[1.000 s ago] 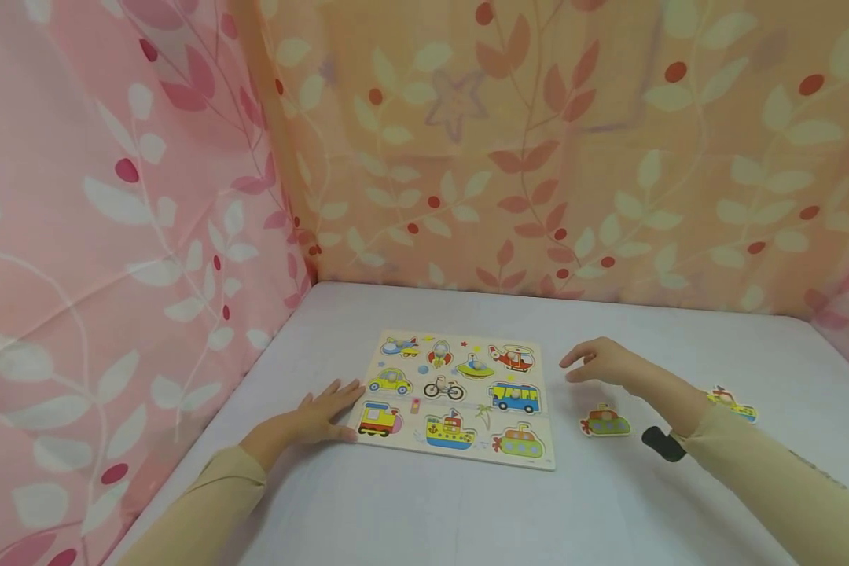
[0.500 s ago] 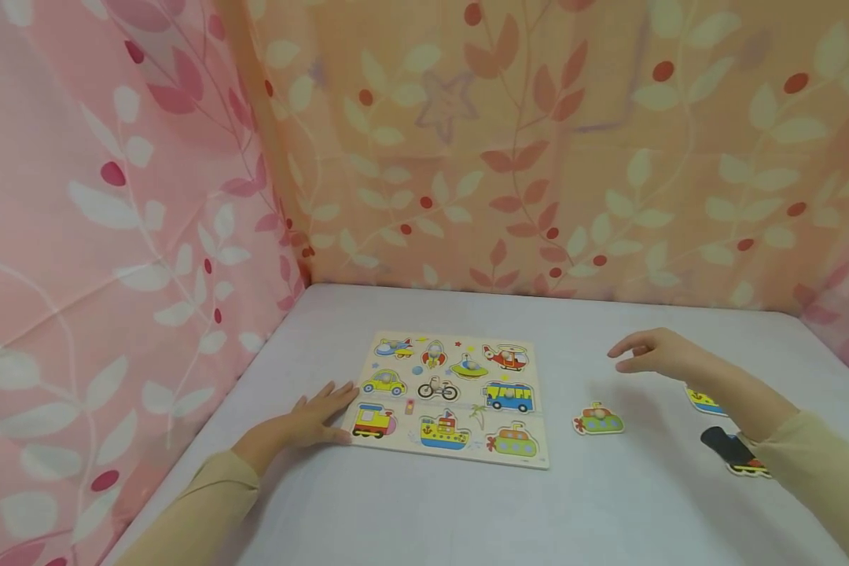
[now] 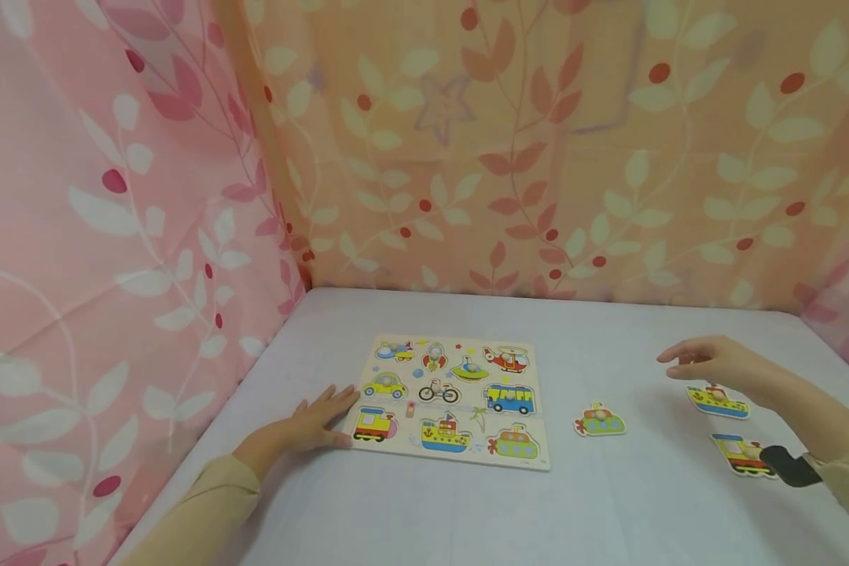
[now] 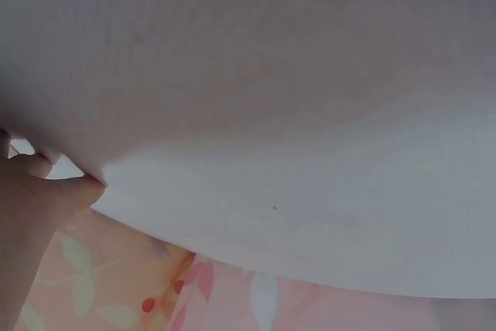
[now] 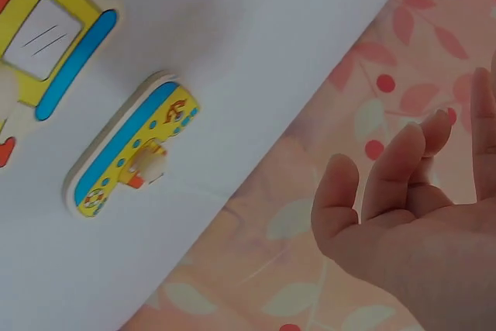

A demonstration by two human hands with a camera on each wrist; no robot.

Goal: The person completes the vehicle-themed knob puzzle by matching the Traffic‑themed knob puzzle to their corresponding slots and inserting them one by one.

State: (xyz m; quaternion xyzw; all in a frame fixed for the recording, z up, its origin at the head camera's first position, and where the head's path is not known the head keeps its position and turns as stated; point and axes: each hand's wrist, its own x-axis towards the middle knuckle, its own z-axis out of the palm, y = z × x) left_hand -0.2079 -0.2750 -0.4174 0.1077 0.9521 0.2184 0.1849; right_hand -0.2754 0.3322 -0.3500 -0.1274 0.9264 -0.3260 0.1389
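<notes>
My left hand [image 3: 314,422] lies at the left edge of a wooden knob puzzle board [image 3: 542,440], fingers spread and touching its side. Knobbed pieces such as the car [image 3: 385,385] and the bus [image 3: 509,398] sit in the board's upper rows; no knobs show in the bottom row. Over the table at the right, my right hand [image 3: 714,363] is raised with loosely bent fingers, holding nothing. Just below it lies a ship puzzle piece [image 3: 718,403], its knob visible in the right wrist view. A train puzzle piece [image 3: 738,453] lies nearer me, partly behind the dark wrist strap.
Between the board and the right hand, a submarine puzzle piece [image 3: 600,422] lies on the white tabletop [image 3: 439,519]. Floral cloth [image 3: 608,196] hangs behind the table, and pink floral cloth [image 3: 177,236] hangs along its left side.
My right hand has moved rightward, away from the board and past the submarine piece. The ship and train pieces have come more into sight. My left hand has stayed at the board's edge.
</notes>
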